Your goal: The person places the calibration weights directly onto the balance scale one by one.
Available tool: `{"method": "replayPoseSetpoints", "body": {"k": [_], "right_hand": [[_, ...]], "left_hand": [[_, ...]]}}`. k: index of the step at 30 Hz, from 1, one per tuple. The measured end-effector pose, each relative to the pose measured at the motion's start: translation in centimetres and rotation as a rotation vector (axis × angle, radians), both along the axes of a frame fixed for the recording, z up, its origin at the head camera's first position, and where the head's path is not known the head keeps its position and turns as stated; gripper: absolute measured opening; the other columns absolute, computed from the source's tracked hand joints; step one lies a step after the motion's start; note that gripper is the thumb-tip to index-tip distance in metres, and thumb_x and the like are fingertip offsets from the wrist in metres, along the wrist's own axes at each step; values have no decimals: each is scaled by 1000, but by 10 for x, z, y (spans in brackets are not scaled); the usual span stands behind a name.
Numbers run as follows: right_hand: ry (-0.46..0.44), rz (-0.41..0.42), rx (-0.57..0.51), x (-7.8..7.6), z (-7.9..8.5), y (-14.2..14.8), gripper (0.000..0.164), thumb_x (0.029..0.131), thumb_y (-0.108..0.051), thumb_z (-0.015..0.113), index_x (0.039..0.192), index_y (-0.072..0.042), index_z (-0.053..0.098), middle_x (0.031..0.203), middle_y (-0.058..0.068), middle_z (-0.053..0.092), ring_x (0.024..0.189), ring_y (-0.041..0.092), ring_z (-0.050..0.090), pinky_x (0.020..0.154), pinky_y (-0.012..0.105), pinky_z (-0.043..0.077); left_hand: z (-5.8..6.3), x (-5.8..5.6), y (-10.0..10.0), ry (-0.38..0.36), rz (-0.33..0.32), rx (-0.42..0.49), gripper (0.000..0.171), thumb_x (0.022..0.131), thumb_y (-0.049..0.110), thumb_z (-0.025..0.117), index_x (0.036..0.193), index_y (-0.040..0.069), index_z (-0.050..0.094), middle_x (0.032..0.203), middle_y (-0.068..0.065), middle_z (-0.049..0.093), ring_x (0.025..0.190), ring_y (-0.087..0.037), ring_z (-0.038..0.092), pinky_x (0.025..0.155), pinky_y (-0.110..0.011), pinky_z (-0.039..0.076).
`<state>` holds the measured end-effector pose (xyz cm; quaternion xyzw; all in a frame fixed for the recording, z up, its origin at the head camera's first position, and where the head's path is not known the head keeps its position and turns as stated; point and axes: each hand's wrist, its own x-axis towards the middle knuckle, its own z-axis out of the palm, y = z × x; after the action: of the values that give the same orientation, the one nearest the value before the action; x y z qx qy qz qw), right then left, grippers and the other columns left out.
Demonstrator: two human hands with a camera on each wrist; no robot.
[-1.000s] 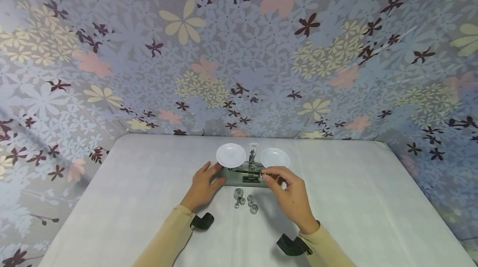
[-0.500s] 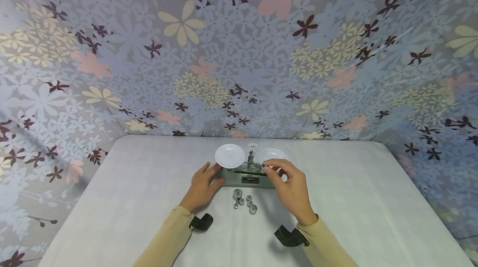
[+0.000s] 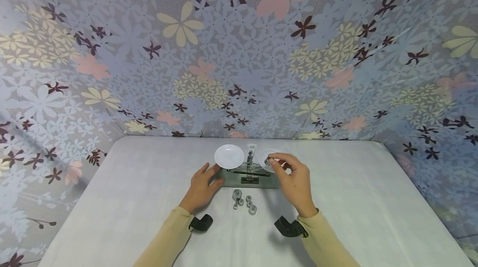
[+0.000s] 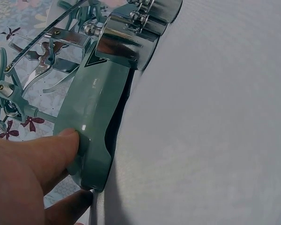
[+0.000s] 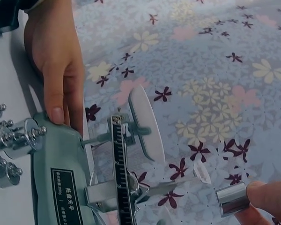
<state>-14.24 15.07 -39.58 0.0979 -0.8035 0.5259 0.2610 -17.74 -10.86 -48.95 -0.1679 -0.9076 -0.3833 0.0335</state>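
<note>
A green balance scale [image 3: 232, 180] with two white pans stands toward the back of the table. My left hand [image 3: 201, 188] holds the left end of its base, and in the left wrist view the thumb [image 4: 65, 143] lies on the green casing. My right hand [image 3: 296, 184] pinches a shiny cylindrical metal weight [image 5: 232, 199] between thumb and fingertips. In the head view this weight overlaps the right pan [image 3: 263, 157]. Nothing lies on the left pan [image 3: 229, 156]. The graduated beam [image 5: 120, 171] shows in the right wrist view.
Several knobbed metal weights [image 3: 237, 194] stand on the white-covered table [image 3: 149, 200] just in front of the scale. A flower-patterned sheet [image 3: 239, 51] rises behind the table and along both sides. Black wrist mounts [image 3: 290, 227] stick out inward from the sleeves.
My right hand has moved away from me and up with the weight, from in front of the scale's base to the right pan. The left hand has stayed on the base.
</note>
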Motion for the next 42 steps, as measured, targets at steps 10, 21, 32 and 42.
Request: {"method": "replayPoseSetpoints", "body": {"k": [10,21,32,42], "right_hand": [[24,-53,52,-14,-15,12,12,92,-12,74,103,-9,79,97,4,75,78,15,55,70,26,44],[101,-117,136,-26,-19,16,11,90,-10,75,101,-7,79,99,8,76,80,18,57,69,24,44],[109,-145,173,-38,-28,21,11,90,-8,75,100,-6,80,97,9,77,76,23,57,65,30,44],[91,-158,190,-43,-33,26,12,89,-7,75,99,-5,80,96,10,77,75,25,57,64,33,43]], "left_hand": [[-2,1,-1,0,-6,-11,50,100,22,61,144,1,53,147,-18,53,144,-49,30,114,-69,18],[-3,-3,0,-8,3,-8,49,100,25,60,144,3,53,147,-16,53,145,-47,29,115,-69,16],[-4,-1,-1,-6,3,-2,49,100,24,61,143,3,54,146,-16,54,145,-47,29,115,-68,17],[-4,-2,-2,2,0,2,49,99,23,62,143,3,54,146,-16,54,144,-47,29,115,-68,17]]}}
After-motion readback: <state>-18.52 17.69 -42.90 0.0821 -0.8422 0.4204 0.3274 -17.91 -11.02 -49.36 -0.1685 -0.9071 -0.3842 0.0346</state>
